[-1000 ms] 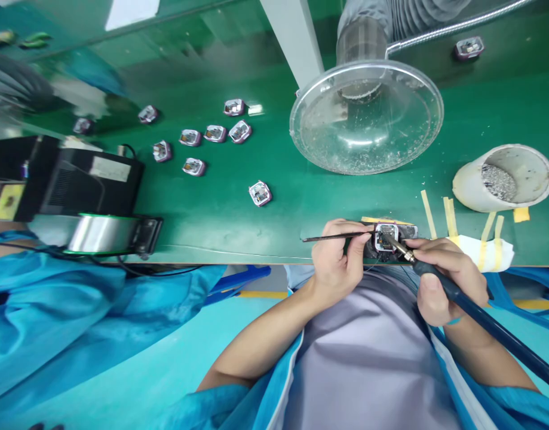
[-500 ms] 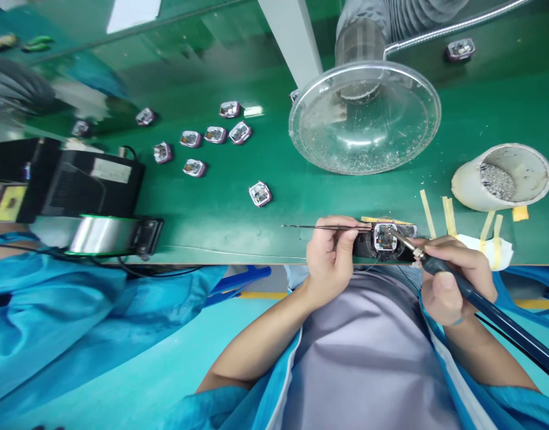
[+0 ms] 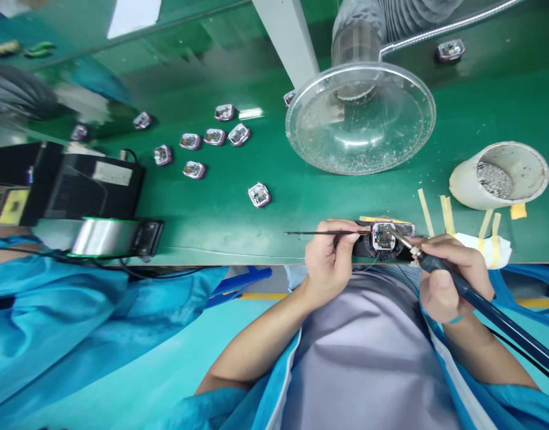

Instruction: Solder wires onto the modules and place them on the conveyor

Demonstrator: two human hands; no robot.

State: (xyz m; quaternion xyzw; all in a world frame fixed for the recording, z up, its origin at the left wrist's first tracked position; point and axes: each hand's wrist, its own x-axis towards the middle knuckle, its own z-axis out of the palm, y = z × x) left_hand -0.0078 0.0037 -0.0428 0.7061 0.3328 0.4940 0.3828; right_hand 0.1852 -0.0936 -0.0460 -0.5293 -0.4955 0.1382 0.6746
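A small rounded-square device with an exposed circuit board sits in a dark holder at the bench's front edge. My left hand is closed on a pair of thin dark tweezers, whose tip end reaches the device's left side. In my right hand is a soldering iron, gripped like a pen. Its metal tip points down-left onto the upper right part of the board; whether it touches cannot be made out. A thin wire hangs below the holder.
Above the holder hangs a clear fume hood. A white cup of metal shavings lies tipped at right, near yellow tape strips. Several similar devices lie left on the green bench. A solder reel and another person's sleeve are far left.
The view has shifted slightly. My hands keep their grips, and the tweezers and soldering iron stay at the device with hardly any movement.
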